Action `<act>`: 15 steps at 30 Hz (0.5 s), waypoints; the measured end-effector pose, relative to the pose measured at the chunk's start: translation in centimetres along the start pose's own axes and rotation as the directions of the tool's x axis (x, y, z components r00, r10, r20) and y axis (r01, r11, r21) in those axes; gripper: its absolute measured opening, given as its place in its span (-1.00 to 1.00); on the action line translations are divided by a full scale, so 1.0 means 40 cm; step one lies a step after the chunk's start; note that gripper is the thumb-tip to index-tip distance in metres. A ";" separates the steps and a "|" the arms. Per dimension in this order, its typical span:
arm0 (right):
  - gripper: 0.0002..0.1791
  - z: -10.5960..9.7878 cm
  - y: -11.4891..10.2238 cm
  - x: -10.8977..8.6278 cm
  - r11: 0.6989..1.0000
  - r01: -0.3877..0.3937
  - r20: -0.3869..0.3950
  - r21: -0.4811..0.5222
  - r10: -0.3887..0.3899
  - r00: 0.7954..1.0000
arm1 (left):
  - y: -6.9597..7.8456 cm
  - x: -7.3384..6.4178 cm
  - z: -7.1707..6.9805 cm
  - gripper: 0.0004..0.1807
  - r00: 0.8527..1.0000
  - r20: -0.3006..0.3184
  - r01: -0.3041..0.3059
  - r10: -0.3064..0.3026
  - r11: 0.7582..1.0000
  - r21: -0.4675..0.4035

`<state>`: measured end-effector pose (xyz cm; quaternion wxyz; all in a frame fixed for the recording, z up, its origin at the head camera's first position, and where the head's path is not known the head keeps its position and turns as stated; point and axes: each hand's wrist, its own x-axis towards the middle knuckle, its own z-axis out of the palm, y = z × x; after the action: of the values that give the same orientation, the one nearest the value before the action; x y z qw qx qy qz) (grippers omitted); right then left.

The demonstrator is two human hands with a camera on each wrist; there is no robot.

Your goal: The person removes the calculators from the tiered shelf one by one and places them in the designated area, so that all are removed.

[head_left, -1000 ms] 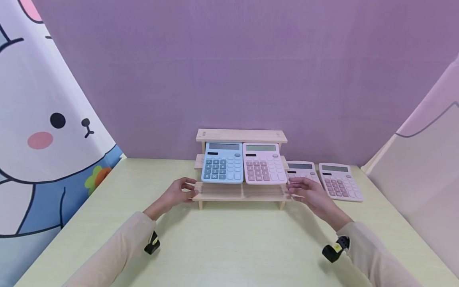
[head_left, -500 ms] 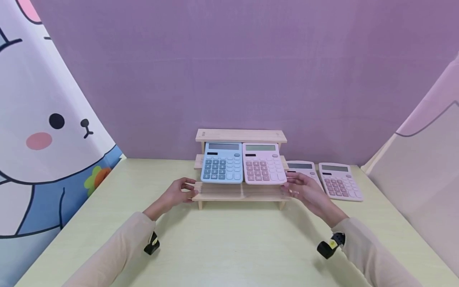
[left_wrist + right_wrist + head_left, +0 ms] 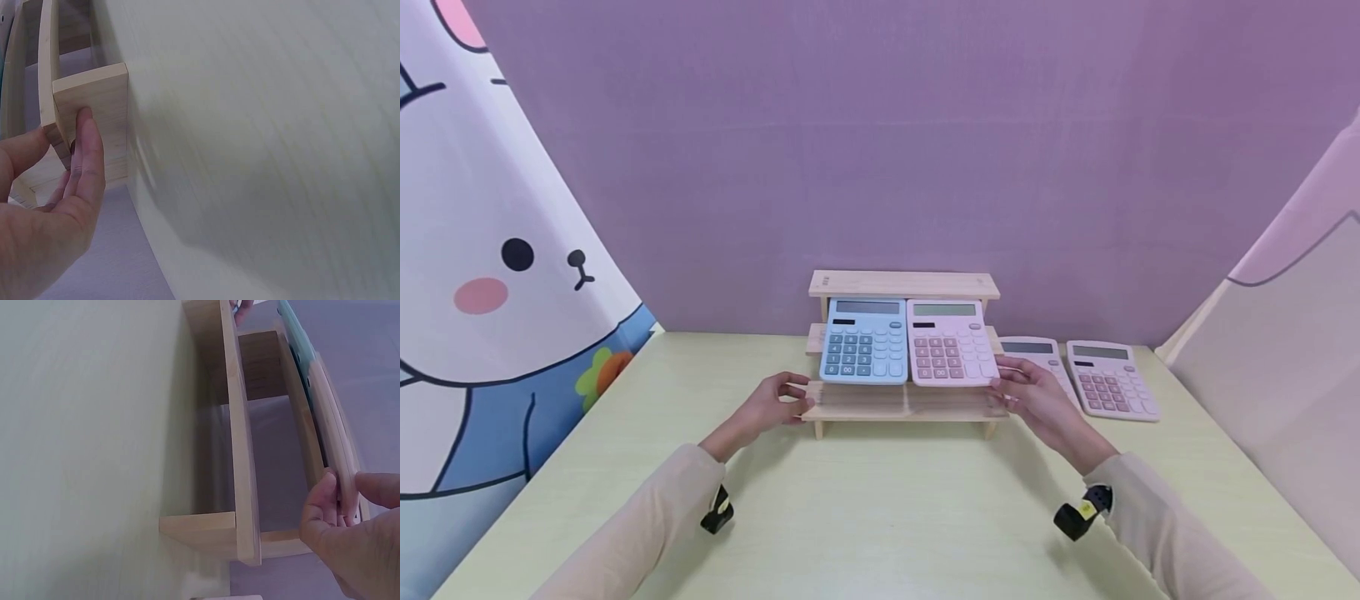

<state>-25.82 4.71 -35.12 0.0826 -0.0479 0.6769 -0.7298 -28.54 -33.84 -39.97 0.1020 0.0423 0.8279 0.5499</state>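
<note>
A tiered wooden stand (image 3: 904,403) stands on the table, with a blue calculator (image 3: 865,343) and a pink calculator (image 3: 952,354) leaning side by side on its steps. My left hand (image 3: 767,407) grips the left end of the lowest step; the left wrist view shows the thumb on the board's edge and the fingers against the support panel (image 3: 103,100). At the right side, my right hand (image 3: 1047,407) pinches the pink calculator's lower right corner. In the right wrist view that calculator's edge (image 3: 334,428) lies between thumb and fingers.
Two more pink calculators, a nearer one (image 3: 1035,350) partly behind the right hand and another (image 3: 1111,380) beside it, lie right of the stand. A purple cloth (image 3: 895,150) hangs behind the table (image 3: 880,517). A cartoon-printed cloth (image 3: 490,358) hangs at the left.
My right hand has moved slightly left and up, from beside the stand's right end to the pink calculator's corner, and now pinches it. The left hand and both calculators on the stand look unmoved.
</note>
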 end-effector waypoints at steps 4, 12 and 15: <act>-0.42 0.004 0.001 0.000 1.000 -0.003 -0.013 0.009 0.003 1.000 | -0.002 -0.001 0.000 -0.48 1.000 -0.001 -0.006 0.006 1.000 -0.004; -0.44 0.011 0.000 0.000 0.999 -0.009 -0.038 0.043 0.011 0.999 | -0.003 0.000 0.001 -0.49 1.000 0.001 -0.009 0.009 1.000 -0.001; -0.44 0.013 -0.001 -0.001 0.999 -0.010 -0.046 0.053 0.013 0.999 | -0.002 0.000 0.001 -0.49 1.000 0.000 -0.003 0.003 1.000 0.000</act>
<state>-25.68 4.21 -35.03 0.0722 -0.0247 0.6596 -0.7477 -28.53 -33.84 -40.06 0.1013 0.0435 0.8279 0.5499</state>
